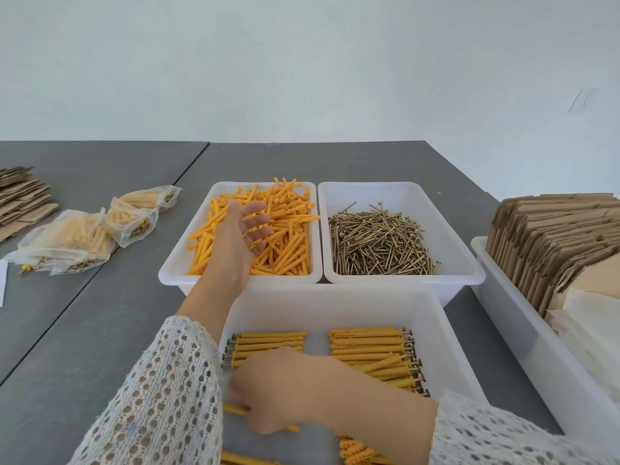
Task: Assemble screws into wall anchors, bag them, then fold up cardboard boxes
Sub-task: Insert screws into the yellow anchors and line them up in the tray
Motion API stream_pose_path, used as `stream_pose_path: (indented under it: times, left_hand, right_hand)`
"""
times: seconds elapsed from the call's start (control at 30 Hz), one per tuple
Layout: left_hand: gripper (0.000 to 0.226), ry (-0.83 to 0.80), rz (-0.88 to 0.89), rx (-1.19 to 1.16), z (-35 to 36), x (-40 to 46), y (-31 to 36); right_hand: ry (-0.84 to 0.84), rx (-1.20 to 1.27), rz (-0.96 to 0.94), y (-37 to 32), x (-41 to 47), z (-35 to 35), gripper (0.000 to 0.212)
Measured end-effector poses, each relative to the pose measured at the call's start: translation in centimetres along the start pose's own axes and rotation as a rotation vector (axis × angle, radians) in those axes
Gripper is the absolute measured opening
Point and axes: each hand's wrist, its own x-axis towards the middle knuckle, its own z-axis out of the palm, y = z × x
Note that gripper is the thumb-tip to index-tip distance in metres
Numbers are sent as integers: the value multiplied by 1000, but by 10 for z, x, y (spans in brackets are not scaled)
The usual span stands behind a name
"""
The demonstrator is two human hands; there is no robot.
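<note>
My left hand (242,229) hovers, fingers spread and empty, over the loose yellow anchors (285,226) in the far left bin (174,266). My right hand (278,391) pinches one assembled anchor (235,409) in the near bin (446,333); screws (379,239) fill the far right bin (469,263).

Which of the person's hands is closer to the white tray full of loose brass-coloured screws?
The left hand. It hovers open over the loose orange plastic anchors in the neighbouring tray, just left of the white tray of loose brass-coloured screws. The right hand works nearer the person, in the tray of assembled anchors.
</note>
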Motion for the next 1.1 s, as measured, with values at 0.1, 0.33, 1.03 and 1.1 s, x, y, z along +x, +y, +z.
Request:
stream_pose_path:
  times: [0.1,0.33,1.03,1.1]
  left_hand:
    - [49,-2,11,28,1,1,-1]
    - [47,4,36,77,3,1,-2]
    - [18,18,461,762,4,-3,-21]
    - [18,-23,533,905,6,-4,-24]
  right_hand:
    - [83,-92,-2,-3,3,3,7]
    - [229,-238,91,-7,10,5,20]
    - [795,313,74,64,-29,-58,33]
    - [909,206,257,83,-30,-54,25]
